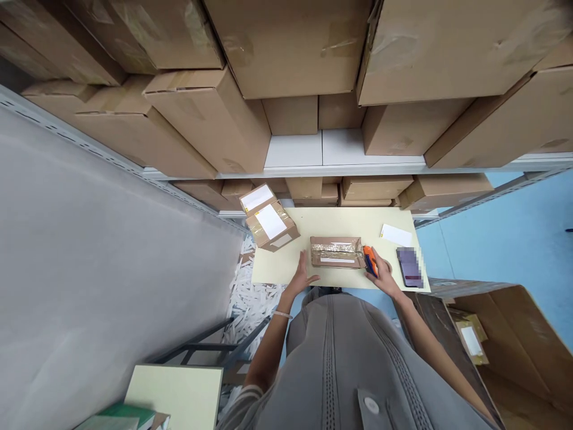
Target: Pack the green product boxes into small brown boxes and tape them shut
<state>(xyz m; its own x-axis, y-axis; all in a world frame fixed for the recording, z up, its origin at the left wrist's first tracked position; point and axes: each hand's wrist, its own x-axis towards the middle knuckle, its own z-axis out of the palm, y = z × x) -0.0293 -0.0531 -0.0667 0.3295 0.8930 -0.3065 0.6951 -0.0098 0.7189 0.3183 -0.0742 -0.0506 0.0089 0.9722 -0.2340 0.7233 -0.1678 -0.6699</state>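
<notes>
A small brown cardboard box (338,243), wrapped in shiny clear tape, lies on the pale yellow table (286,272) in front of me. At its left end, my left hand (301,276) holds nothing, with thumb and fingers apart. Whether those fingertips touch the box, I cannot tell. My right hand (382,276) is closed around an orange and blue tape dispenser (369,260) at the box's right end. Part of a tape roll shows beside that hand. Further left on the table, taped cardboard boxes (271,222) with white labels sit at an angle.
A phone (408,267) and a white label (396,235) lie to the right. Shelves (295,152) of large cartons rise behind the table. A big open carton (514,334) stands at lower right, a smaller box inside. Paper strips (253,301) cover the floor at left.
</notes>
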